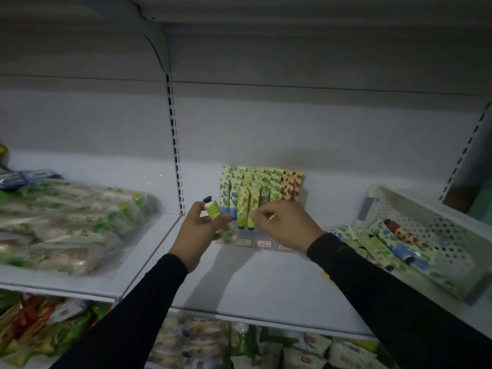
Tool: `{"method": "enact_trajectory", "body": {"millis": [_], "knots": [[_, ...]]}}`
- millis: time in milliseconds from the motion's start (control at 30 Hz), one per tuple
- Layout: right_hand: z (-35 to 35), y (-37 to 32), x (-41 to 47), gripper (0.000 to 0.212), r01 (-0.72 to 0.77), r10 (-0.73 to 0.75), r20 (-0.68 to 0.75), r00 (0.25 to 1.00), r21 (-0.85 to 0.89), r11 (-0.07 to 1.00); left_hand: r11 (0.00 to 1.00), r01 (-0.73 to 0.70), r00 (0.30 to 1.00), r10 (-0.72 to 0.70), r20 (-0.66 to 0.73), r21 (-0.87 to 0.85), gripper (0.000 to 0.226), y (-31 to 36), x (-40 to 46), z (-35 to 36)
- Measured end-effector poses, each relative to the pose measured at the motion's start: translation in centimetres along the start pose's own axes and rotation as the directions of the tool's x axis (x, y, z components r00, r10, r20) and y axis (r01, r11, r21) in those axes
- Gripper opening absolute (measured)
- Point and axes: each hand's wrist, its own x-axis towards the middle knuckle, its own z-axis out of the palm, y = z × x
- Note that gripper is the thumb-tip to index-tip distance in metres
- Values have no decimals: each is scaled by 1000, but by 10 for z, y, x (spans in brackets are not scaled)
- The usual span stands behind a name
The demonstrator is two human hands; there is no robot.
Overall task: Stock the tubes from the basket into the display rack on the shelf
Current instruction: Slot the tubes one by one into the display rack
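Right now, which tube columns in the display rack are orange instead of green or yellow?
The two rightmost columns of the display rack, printed with orange strawberry-like fruit; every column to their left is green, yellow or blue-banded.

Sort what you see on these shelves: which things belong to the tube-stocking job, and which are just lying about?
Job: green tube held in the left hand; right hand at the display rack; white basket holding more tubes.

Lying about: bagged goods at left; packets on lower shelf.

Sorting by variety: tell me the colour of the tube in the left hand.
Yellow-green with a black cap: the tube the left hand holds, clear in the head view.
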Motion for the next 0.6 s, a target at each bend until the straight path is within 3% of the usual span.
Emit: {"method": "enact_trajectory", "body": {"millis": [133, 233, 433, 600], "knots": [[-8, 2, -11, 37, -72, 68, 80, 994, 45, 996, 929, 154, 988, -134, 82, -336, 44, 8, 1, 21], [-20, 9, -18, 36, -151, 142, 54, 988, 213, 965, 896, 196, 980, -164, 112, -399, 47, 12, -2, 33], [-38, 18, -23, 28, -223, 254, 11, 967, 520, 825, 989, 145, 972, -149, 179, 33, 27, 6, -12, 30], [-43, 14, -20, 22, -228, 298, -26, 954, 581, 781, 866, -132, 932, -57, 357, 482, 35, -4, -14, 29]]}}
